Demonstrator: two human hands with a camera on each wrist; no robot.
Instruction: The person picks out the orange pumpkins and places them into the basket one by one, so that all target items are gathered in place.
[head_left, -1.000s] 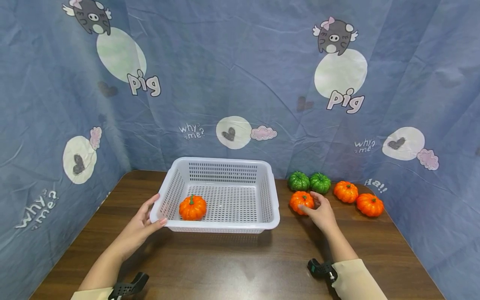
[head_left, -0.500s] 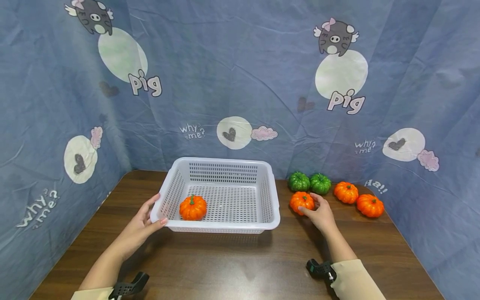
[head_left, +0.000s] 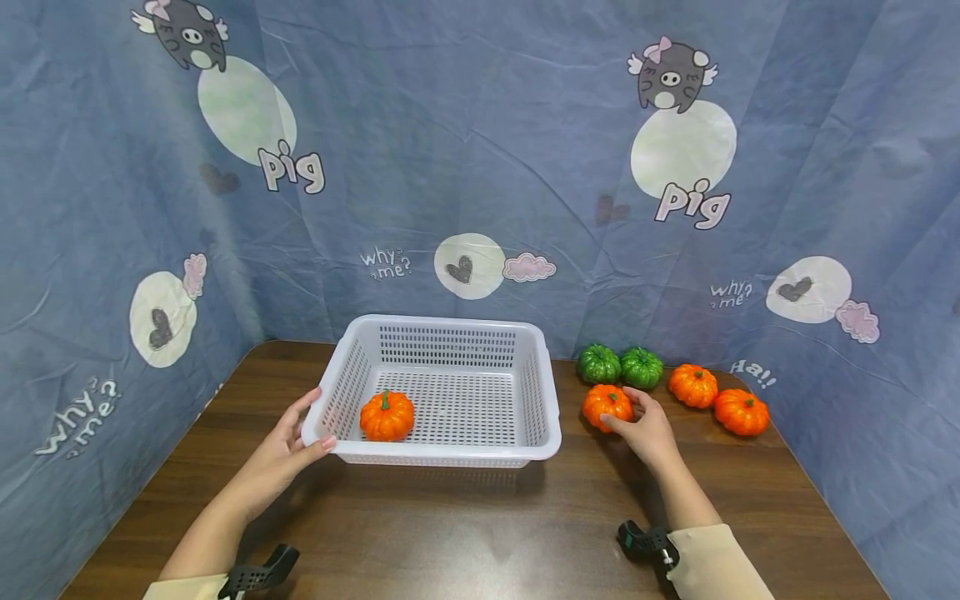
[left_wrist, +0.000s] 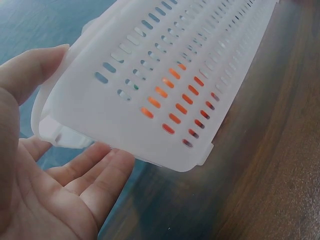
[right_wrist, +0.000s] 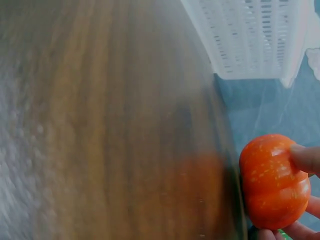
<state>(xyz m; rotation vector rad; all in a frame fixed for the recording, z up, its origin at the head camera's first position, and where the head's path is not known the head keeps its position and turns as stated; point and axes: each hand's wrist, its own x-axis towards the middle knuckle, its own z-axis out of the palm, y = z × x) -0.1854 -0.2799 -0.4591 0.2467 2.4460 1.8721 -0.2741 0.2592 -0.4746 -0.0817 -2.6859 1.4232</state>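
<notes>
A white slotted plastic basket (head_left: 442,454) stands on the wooden table, with one orange toy pumpkin (head_left: 387,417) inside at its front left. My left hand (head_left: 281,454) grips the basket's near left corner. In the left wrist view the thumb (left_wrist: 37,70) lies on the rim, with fingers under its edge. To the right of the basket, my right hand (head_left: 647,431) holds a second orange pumpkin (head_left: 606,407) between thumb and fingers. The right wrist view shows this pumpkin (right_wrist: 272,185) close up, the thumb pressing its side and some fingertips partly hidden behind it.
Two green pumpkins (head_left: 598,364) sit side by side behind the held one. Two more orange pumpkins (head_left: 693,386) rest at the table's right edge. Blue printed cloth (head_left: 480,150) hangs around the back and sides of the table (head_left: 465,525).
My right hand and the orange pumpkin in it have shifted very slightly to the right. My left hand stays on the basket's corner.
</notes>
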